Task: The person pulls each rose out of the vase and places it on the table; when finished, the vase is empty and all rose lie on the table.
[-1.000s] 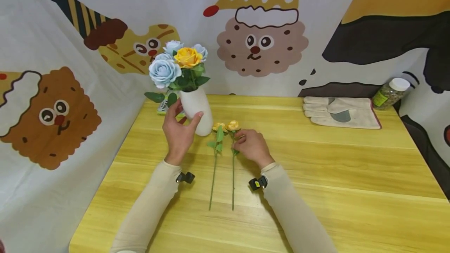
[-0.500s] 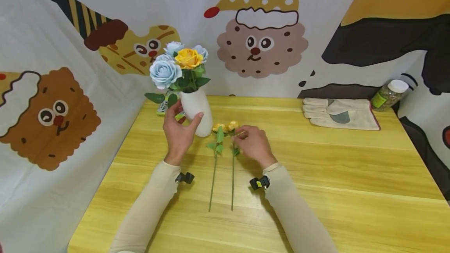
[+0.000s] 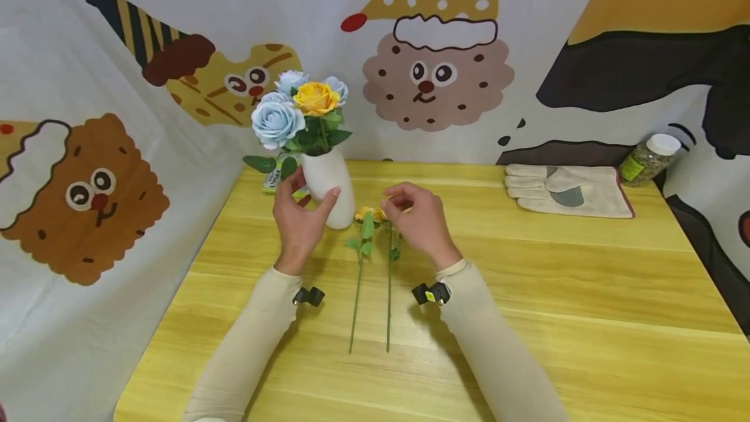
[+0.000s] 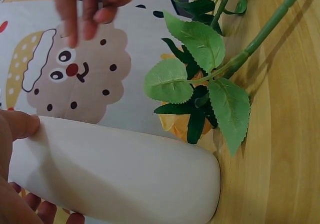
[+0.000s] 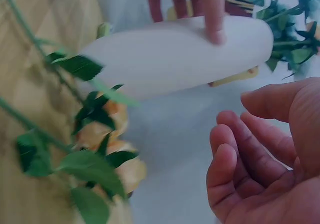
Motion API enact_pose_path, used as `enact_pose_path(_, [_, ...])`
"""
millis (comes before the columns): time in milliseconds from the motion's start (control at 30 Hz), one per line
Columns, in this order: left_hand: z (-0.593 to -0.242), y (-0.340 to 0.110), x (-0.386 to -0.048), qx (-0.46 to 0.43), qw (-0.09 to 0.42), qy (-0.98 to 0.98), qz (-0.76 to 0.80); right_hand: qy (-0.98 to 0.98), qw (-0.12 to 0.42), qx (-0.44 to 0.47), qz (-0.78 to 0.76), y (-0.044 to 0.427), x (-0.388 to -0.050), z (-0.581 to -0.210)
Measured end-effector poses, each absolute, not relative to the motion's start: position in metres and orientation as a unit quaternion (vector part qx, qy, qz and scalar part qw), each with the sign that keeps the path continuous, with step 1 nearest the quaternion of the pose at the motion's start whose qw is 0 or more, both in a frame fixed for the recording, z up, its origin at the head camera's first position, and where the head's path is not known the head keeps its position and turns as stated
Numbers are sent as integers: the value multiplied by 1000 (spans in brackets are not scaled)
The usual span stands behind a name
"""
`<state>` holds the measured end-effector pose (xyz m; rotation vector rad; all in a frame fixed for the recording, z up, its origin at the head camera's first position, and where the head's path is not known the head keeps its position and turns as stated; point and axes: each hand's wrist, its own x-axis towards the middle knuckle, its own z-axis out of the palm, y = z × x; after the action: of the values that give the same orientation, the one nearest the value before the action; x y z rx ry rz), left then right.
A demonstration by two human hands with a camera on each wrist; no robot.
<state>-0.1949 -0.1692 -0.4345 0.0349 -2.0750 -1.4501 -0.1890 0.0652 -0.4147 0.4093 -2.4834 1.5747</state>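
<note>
The right hand [image 5: 265, 159] hovered near a white vase [image 5: 155, 56], fingers bent, thumb apart from their tips; the left hand [image 5: 207, 3] gripped the vase, green leaves [image 5: 301, 54] spread beyond its mouth, and yellow-orange flowers [image 5: 131, 173] lay near its base

Vase [image 3: 331, 191]: on the table [image 3: 539, 279], left of its middle, within the grasp of the left hand [image 3: 300, 223]
Bouquet [image 3: 316, 99]: in the vase's mouth
Packet [image 3: 272, 180]: behind the left hand
Left flower [image 3: 367, 225]: on the table, head just right of the vase's base
Right flower [image 3: 395, 254]: beside it, under the right hand [image 3: 420, 217]
Glove [image 3: 592, 191]: back right
Jar [image 3: 647, 160]: just right of the glove
Backdrop [image 3: 328, 25]: behind everything
</note>
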Motion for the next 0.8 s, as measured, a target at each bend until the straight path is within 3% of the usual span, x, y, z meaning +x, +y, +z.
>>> enact_pose_path(267, [-432,-167,-198,8,297,-785,-543,-807,133,173,550,53,-195,-388])
enact_pose_path(800, [-430,-169,-197,19,285,-789,-544,-785,143,202,569,22,-208,-350])
